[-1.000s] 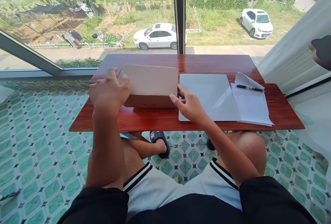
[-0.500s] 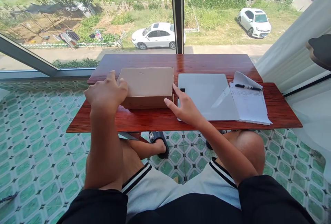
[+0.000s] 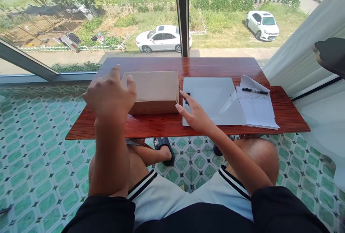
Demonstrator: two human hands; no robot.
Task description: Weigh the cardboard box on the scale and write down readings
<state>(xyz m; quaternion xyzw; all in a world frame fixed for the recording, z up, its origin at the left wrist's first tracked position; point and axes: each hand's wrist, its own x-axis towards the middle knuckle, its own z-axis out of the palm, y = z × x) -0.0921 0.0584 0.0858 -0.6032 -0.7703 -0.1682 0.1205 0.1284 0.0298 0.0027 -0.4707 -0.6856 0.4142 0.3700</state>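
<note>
Both left hand [image 3: 108, 93] and right hand [image 3: 198, 115], open, are easing off the brown oblong cardboard box [image 3: 155, 86]. It's apparently resting unheld.

Black pen [image 3: 255, 91] on written papers [image 3: 257, 111]; white cars [image 3: 165, 42] outside; curtain [image 3: 304, 41] right.

Plain brown cardboard box [image 3: 152, 86], top closed, flat on reddish table [image 3: 153, 124].

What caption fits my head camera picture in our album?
Left hand and right hand at opposite ends of a cardboard box on a reddish table, papers to the right.
</note>
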